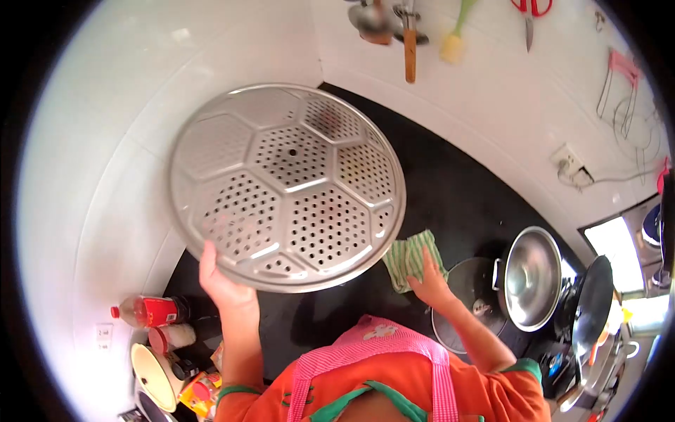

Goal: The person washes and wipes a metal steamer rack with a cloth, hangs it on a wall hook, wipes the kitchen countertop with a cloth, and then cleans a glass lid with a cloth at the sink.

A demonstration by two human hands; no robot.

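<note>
My left hand grips the lower left rim of a large round metal steamer tray. The tray is held up over the black counter, its face of punched holes and hexagon ridges turned to me. My right hand presses a green-and-white striped cloth down on the counter, just right of the tray's lower edge. Its fingers look stretched out over the cloth, with part of the cloth under them. A glass lid lies partly beneath my right forearm.
A steel pot and a dark wok stand on the right. Bottles and jars, including a red-labelled bottle, crowd the left side. Utensils such as a wooden-handled tool and red scissors hang on the wall.
</note>
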